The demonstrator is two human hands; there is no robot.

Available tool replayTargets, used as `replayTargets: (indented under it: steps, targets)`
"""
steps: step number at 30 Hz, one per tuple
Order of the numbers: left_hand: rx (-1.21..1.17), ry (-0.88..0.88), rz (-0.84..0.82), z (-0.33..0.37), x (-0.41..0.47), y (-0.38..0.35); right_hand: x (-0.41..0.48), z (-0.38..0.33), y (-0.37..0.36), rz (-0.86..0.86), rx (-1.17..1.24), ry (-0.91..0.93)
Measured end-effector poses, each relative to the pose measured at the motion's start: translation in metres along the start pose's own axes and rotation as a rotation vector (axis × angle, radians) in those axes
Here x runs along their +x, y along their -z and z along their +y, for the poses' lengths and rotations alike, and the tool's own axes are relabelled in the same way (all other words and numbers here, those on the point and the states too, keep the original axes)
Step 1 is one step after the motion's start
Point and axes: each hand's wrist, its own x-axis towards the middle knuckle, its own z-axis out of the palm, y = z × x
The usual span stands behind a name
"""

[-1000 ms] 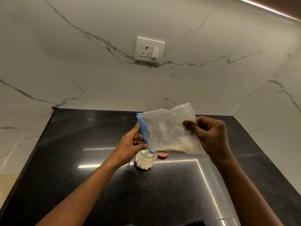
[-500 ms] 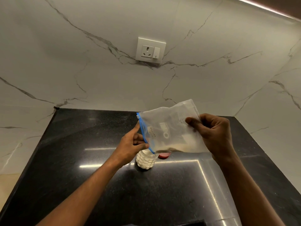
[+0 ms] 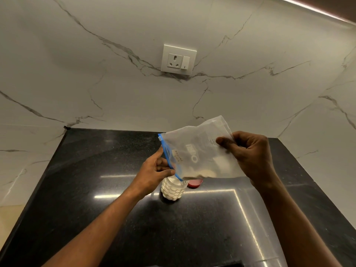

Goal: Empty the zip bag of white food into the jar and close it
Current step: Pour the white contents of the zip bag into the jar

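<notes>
A clear zip bag (image 3: 198, 151) with a blue zip strip hangs tilted above the counter, its zip end low and to the left. My left hand (image 3: 154, 170) pinches the zip edge right over the mouth of a small scale-patterned jar (image 3: 172, 189) that holds white food. My right hand (image 3: 250, 155) grips the bag's raised far end. A little white food lies along the bag's lower edge. A red lid (image 3: 195, 183) lies on the counter just right of the jar, partly hidden by the bag.
The black stone counter (image 3: 96, 189) runs to a marble wall behind and on both sides. A white socket with a switch (image 3: 178, 59) sits on the back wall. A dark edge shows at the counter's near border.
My right hand has lifted the bag's far end higher, tilting it more steeply. The white food in the bag has shrunk to a small remnant near the zip end.
</notes>
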Motion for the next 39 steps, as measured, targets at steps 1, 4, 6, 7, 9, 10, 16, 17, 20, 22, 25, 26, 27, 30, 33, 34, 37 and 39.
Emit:
replayTargets:
  steps: [1, 4, 6, 7, 9, 10, 16, 17, 20, 22, 25, 26, 27, 30, 33, 34, 37, 39]
  targets:
    - [-0.005, -0.002, -0.002, 0.0, 0.0, 0.0, 0.001, 0.0, 0.0, 0.01, 0.009, -0.002]
    - [-0.017, 0.0, 0.0, 0.0, 0.001, -0.001, 0.002, -0.001, 0.0, 0.008, 0.006, -0.002]
    - [-0.025, 0.0, -0.009, -0.001, 0.001, -0.001, 0.004, -0.001, -0.002, 0.007, 0.017, -0.005]
    - [-0.023, 0.002, -0.012, -0.002, 0.001, -0.001, 0.004, -0.001, -0.003, 0.005, 0.021, -0.011]
    - [-0.026, 0.007, -0.011, -0.004, 0.0, 0.001, 0.005, -0.001, -0.005, -0.008, 0.014, -0.02]
    - [-0.03, 0.005, -0.01, -0.003, 0.0, 0.001, 0.005, -0.001, -0.005, -0.007, 0.014, -0.02]
    - [-0.034, 0.022, 0.006, -0.005, 0.0, 0.001, 0.003, -0.004, -0.012, -0.041, 0.013, -0.044]
    - [-0.042, 0.031, 0.02, -0.007, 0.0, 0.001, 0.003, -0.004, -0.012, -0.065, 0.003, -0.066]
    - [-0.108, 0.091, 0.053, -0.01, -0.001, 0.004, 0.003, -0.002, -0.007, -0.218, -0.063, -0.188]
    - [-0.154, 0.14, 0.055, -0.01, -0.001, 0.006, -0.002, 0.002, -0.003, -0.403, -0.16, -0.273]
    - [-0.163, 0.165, 0.046, -0.01, 0.001, 0.008, -0.011, 0.008, 0.002, -0.552, -0.274, -0.354]
    - [-0.156, 0.167, 0.045, -0.01, 0.001, 0.008, -0.012, 0.009, 0.004, -0.544, -0.293, -0.348]
    - [-0.146, 0.167, 0.046, -0.01, 0.001, 0.008, -0.013, 0.009, 0.007, -0.521, -0.311, -0.327]
    - [-0.123, 0.145, 0.055, -0.009, -0.001, 0.006, -0.014, 0.008, 0.014, -0.392, -0.266, -0.234]
    - [-0.081, 0.108, 0.065, -0.009, -0.003, 0.004, -0.018, 0.007, 0.015, -0.208, -0.122, -0.158]
    - [-0.062, 0.093, 0.064, -0.009, -0.004, 0.004, -0.019, 0.007, 0.012, -0.163, -0.126, -0.128]
    - [-0.046, 0.07, 0.059, -0.01, -0.006, 0.003, -0.024, 0.007, 0.002, -0.097, -0.203, -0.048]
    - [-0.055, 0.064, 0.063, -0.01, -0.008, 0.002, -0.026, 0.004, -0.002, -0.091, -0.214, -0.009]
